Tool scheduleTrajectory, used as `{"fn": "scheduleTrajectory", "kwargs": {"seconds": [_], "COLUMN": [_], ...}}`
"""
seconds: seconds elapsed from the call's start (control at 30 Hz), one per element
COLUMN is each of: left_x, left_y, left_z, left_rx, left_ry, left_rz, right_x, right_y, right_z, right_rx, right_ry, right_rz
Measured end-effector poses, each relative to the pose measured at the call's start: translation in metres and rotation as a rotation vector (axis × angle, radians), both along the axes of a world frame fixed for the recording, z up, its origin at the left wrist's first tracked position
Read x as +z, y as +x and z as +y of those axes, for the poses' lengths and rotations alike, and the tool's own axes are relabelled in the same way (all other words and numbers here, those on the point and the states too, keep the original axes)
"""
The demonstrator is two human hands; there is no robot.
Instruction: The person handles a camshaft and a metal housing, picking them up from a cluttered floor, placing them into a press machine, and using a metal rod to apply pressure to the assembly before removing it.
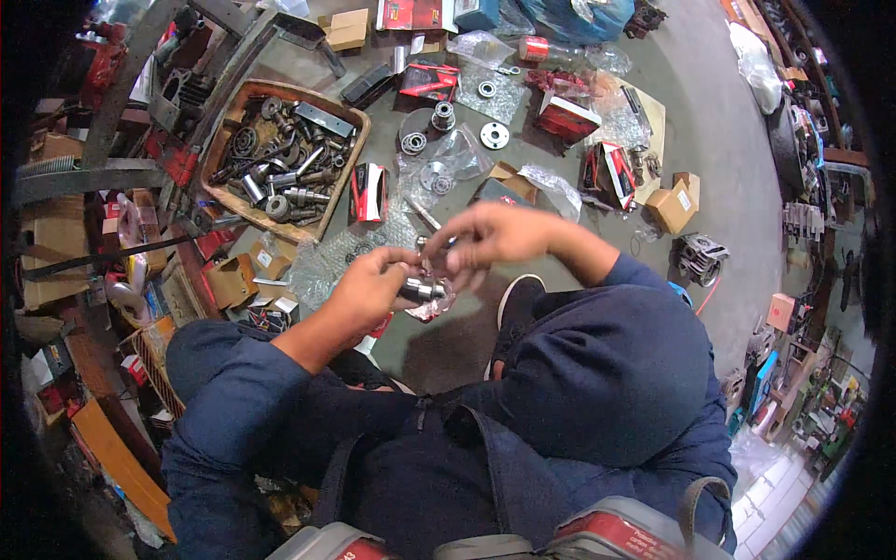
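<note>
In front of my crossed legs, my left hand [369,287] is closed, thumb and fingers pinched together. A shiny metal cylinder with a narrower end [422,291] sticks out from under its fingers. Crinkled clear plastic with some red shows just below the cylinder. My right hand [495,235] reaches in from the right, its fingers curled close to my left fingertips. Motion blurs those fingers, so whatever lies between them is hidden. Beyond the hands, a thin metal rod [423,213] rests on bubble wrap [387,233].
A wooden tray [213,177] of greasy metal parts stands at the left. Bearings [443,116], a round metal disc [495,136], red-and-black boxes [370,193] and plastic bags [467,154] lie ahead. A finned engine cylinder [700,259] and a cardboard box [670,207] sit at the right.
</note>
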State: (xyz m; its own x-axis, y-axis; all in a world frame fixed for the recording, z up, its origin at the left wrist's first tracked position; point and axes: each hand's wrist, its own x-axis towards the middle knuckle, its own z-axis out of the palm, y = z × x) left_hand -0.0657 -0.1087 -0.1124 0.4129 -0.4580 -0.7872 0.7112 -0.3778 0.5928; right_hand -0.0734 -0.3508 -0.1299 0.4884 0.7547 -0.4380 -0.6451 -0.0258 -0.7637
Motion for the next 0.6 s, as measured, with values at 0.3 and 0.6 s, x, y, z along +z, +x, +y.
{"fn": "scheduleTrajectory", "kwargs": {"seconds": [0.3, 0.6], "left_x": [0.000, -0.001], "left_y": [0.023, 0.036], "left_z": [0.008, 0.005], "left_rx": [0.152, -0.103], "left_ry": [-0.063, 0.139], "left_rz": [0.168, 0.115], "right_x": [-0.138, -0.151], "right_y": [0.066, 0.063], "right_z": [-0.049, -0.052], "right_rx": [-0.528, -0.485], "right_ry": [-1.185, -1.034], "right_rz": [-0.715, -0.471]}}
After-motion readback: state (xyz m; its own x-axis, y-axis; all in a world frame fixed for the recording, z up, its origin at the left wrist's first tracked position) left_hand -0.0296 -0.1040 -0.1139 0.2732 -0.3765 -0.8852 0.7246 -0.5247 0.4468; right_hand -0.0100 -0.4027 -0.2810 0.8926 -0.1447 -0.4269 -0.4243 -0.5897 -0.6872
